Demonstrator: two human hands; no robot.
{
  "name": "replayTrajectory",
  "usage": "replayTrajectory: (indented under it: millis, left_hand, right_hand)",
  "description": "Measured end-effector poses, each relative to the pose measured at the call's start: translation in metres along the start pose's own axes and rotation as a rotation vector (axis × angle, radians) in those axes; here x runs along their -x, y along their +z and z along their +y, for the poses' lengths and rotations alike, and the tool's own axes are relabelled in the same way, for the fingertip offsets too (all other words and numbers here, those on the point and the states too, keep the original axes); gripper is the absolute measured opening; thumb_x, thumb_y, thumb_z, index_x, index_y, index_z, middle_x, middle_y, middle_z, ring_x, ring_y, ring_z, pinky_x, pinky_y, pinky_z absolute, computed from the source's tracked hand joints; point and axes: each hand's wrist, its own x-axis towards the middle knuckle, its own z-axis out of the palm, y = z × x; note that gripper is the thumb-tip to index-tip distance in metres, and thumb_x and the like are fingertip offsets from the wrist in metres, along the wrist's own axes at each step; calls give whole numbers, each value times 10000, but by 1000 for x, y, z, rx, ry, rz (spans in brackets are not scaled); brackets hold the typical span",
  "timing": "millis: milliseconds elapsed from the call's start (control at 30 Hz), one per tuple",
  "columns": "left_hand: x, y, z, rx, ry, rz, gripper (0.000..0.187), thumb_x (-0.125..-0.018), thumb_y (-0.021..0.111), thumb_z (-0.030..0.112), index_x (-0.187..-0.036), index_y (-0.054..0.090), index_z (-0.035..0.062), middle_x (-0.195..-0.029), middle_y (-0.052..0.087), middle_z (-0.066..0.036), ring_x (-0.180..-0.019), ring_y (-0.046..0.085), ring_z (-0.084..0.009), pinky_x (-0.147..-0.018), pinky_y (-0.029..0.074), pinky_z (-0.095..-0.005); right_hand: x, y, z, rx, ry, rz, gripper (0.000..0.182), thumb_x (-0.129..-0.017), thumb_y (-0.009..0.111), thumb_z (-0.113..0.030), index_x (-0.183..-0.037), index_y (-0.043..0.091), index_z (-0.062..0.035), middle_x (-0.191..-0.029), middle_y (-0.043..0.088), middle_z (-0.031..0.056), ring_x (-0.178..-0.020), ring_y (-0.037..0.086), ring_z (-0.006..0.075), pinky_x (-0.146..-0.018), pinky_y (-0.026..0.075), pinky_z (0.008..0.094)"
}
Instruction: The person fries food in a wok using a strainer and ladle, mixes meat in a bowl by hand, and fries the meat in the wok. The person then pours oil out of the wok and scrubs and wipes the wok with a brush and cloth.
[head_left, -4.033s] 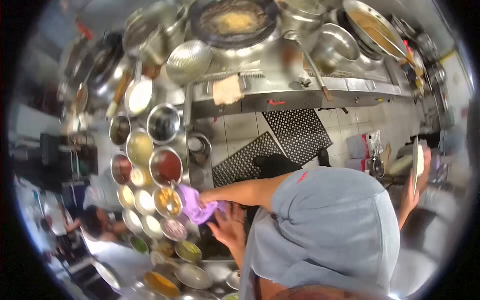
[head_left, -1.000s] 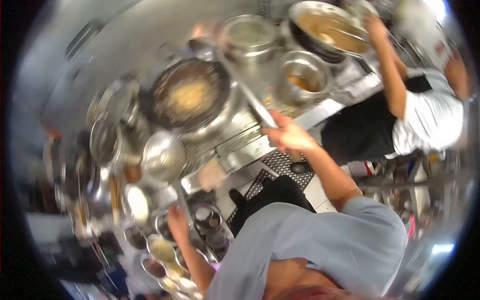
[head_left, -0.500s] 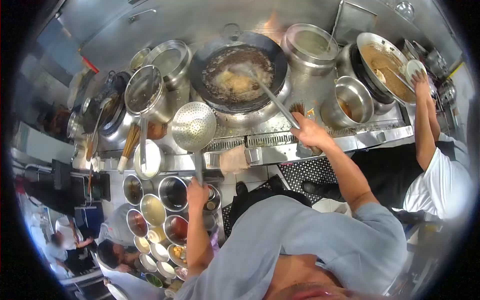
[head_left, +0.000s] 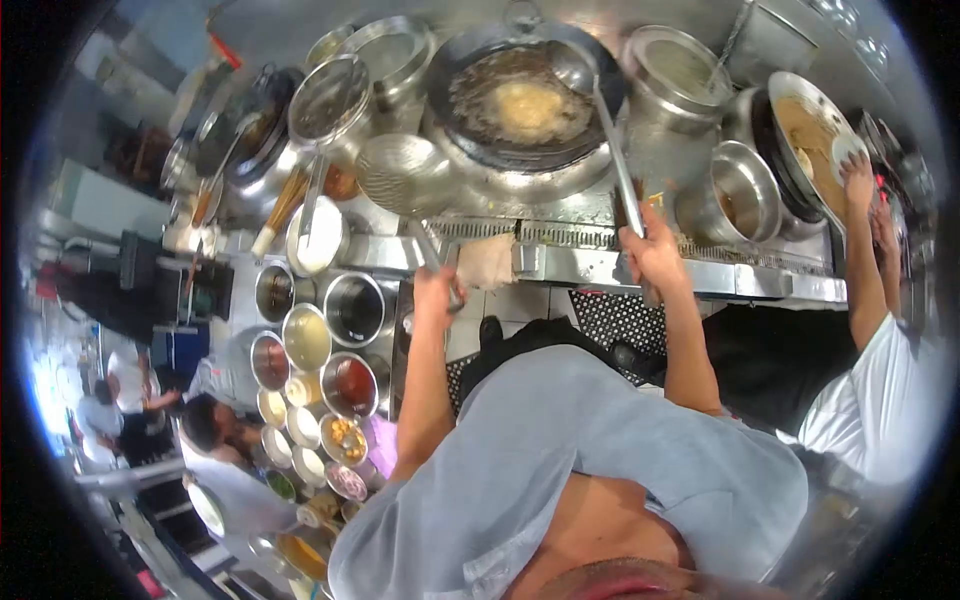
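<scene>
My left hand (head_left: 437, 296) is closed around the handle of a round perforated strainer (head_left: 403, 174), whose bowl hangs over the stove's front edge, left of the big wok. The handle of a long metal ladle (head_left: 616, 150) is in my right hand (head_left: 652, 252), with the fingers wrapped round it. The ladle's bowl is at the right inner side of the dark wok (head_left: 460, 135). Golden food (head_left: 530, 108) floats in bubbling oil in the middle of the wok, apart from the ladle.
A lidded pot (head_left: 678, 75) and a deep steel pot (head_left: 735, 195) stand right of the wok. A co-worker's hand (head_left: 855, 175) holds a white bowl at a pan (head_left: 800, 115). Sauce containers (head_left: 307, 338) stand at lower left; a cloth (head_left: 486, 262) hangs on the front rail.
The ladle bowl has moved from the middle of the wok to its right side, off the food. The strainer has tilted. The whole view has shifted, so the stove appears higher and further right.
</scene>
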Motion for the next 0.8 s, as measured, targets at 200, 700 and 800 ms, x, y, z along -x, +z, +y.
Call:
replayTrajectory:
  millis: [200,700,800]
  left_hand:
    - [34,-5,35,-1002,213,359,449,-767,591,104,-1120,387,-83,-826,601,-178,-540,572,-221,-474,477,-307]
    - [-80,128,148,-1175,316,92,309,-717,592,102,-931,545,-115,-683,591,-146,-491,545,-182,-422,409,-345]
    - [-88,148,147,-1061,117,21,98,-768,582,48,-736,555,-40,-561,495,-82,-438,501,-201,-394,404,-338]
  right_hand:
    - [11,-4,3,-53,32,1,511,-865,545,-128,-1324,374,18,-584,501,46,-387,464,136,-357,387,296]
    - [23,-4,-18,-58,-56,38,467,-829,519,-130,-1240,439,75,-570,514,69,-416,493,151,-405,415,312]
    - [34,-6,-18,-80,-33,58,497,-829,523,-135,-1271,427,71,-575,515,68,-413,494,152,-406,417,311]
